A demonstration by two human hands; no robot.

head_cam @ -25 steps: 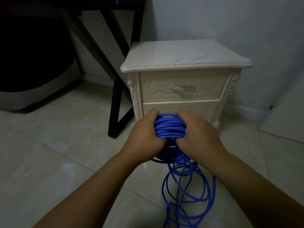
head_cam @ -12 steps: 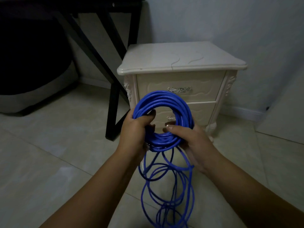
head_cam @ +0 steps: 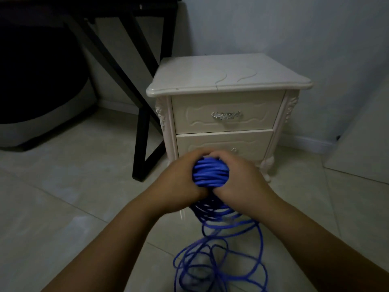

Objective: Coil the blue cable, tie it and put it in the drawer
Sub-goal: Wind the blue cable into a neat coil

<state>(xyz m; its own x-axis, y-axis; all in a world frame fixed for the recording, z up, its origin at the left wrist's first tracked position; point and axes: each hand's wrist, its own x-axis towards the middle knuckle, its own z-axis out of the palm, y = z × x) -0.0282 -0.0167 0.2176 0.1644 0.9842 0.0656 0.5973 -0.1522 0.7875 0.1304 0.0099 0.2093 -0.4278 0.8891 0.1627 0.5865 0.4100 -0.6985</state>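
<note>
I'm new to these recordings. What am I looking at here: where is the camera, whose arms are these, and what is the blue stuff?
There is no machine here: a person works with bare hands, and the one camera sits on their head, looking forward and down. So the arms reaching in from the bottom are the wearer's own. The left hand and right hand both grip a bundle of blue cable, wound into coils between them. The rest of it hangs in loose loops towards the tiled floor. Just behind the hands stands a cream bedside cabinet with a top drawer and a bottom drawer, both closed. A black table frame stands to its left.
</note>
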